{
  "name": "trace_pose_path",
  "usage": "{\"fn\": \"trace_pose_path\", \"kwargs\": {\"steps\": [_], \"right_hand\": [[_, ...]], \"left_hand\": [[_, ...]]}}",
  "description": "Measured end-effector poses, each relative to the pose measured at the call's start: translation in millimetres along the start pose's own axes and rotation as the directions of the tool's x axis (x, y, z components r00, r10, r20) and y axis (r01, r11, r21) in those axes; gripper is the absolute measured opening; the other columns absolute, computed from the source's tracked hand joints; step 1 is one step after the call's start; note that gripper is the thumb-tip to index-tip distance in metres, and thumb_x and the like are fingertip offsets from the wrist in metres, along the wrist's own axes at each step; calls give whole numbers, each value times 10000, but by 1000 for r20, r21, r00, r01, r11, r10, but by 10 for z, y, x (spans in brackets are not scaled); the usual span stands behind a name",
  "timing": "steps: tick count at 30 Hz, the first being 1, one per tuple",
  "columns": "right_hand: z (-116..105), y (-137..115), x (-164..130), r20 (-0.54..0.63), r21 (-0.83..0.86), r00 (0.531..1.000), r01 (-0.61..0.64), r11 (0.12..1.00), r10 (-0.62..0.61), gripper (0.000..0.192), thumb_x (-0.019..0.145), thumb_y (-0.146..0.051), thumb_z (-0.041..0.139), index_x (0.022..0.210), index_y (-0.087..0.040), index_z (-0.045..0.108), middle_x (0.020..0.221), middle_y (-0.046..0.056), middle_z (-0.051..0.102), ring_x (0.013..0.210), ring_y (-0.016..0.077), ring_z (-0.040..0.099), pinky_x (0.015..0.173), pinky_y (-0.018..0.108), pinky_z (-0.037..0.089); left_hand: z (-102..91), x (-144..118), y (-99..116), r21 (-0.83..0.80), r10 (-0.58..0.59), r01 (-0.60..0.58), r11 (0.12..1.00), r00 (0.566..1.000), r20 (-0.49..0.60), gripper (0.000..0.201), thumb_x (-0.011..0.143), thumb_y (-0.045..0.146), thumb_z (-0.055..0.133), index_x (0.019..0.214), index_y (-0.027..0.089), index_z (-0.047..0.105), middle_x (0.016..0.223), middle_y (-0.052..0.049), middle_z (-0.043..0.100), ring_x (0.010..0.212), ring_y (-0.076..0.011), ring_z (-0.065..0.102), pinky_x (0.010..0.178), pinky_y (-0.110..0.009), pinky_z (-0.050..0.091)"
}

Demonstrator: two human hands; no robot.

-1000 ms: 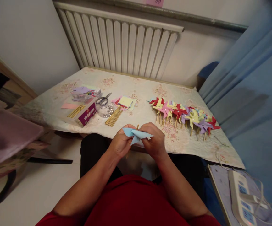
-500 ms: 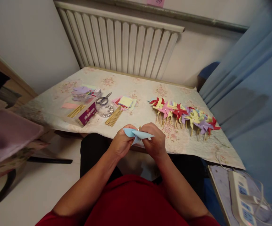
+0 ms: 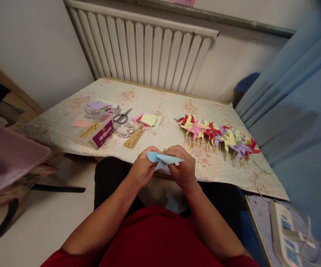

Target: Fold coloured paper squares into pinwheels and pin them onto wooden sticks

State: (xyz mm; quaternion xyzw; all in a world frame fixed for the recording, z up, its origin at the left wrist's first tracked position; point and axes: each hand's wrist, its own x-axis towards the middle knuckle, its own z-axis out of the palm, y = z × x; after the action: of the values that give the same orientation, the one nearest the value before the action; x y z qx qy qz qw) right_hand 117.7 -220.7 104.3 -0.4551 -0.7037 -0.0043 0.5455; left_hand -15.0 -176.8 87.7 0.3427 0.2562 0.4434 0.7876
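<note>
Blue paper pinwheel (image 3: 162,159) pinched in both hands over floral table (image 3: 160,102) by radiator (image 3: 143,48)

Both hands meet just in front of the near edge of the table (image 3: 74,107): the left hand (image 3: 143,170) and the right hand (image 3: 183,168) pinch a folded light blue paper pinwheel (image 3: 163,159) between them, with a thin wooden stick (image 3: 163,151) poking up at its middle. On the table to the right lies a row of finished pinwheels (image 3: 218,137) in red, yellow, pink and purple. To the left lie scissors (image 3: 121,117), a bundle of sticks (image 3: 134,137), a purple box (image 3: 103,134) and loose coloured paper (image 3: 148,119), with a white radiator (image 3: 143,48) behind.
</note>
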Motion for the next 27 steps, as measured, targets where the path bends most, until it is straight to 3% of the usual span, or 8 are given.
{"fn": "trace_pose_path", "kwargs": {"steps": [14,27], "right_hand": [[-110,-70,55,97,233,983,-176,956,158,89,872,-223,618,790,-219,653,817,31,659,781,168,633,727,309,508],[-136,-4,34,158,331,956,-288,899,248,114,816,-281,699,734,-217,650,823,36,679,768,178,638,726,320,510]], "left_hand": [[-38,12,31,150,82,-90,985,995,59,199,620,211,807,686,155,629,683,10,612,609,-93,522,585,-222,394],[-112,7,11,269,178,-220,938,969,174,161,705,265,791,693,157,672,768,-24,625,664,-117,555,611,-241,419]]}}
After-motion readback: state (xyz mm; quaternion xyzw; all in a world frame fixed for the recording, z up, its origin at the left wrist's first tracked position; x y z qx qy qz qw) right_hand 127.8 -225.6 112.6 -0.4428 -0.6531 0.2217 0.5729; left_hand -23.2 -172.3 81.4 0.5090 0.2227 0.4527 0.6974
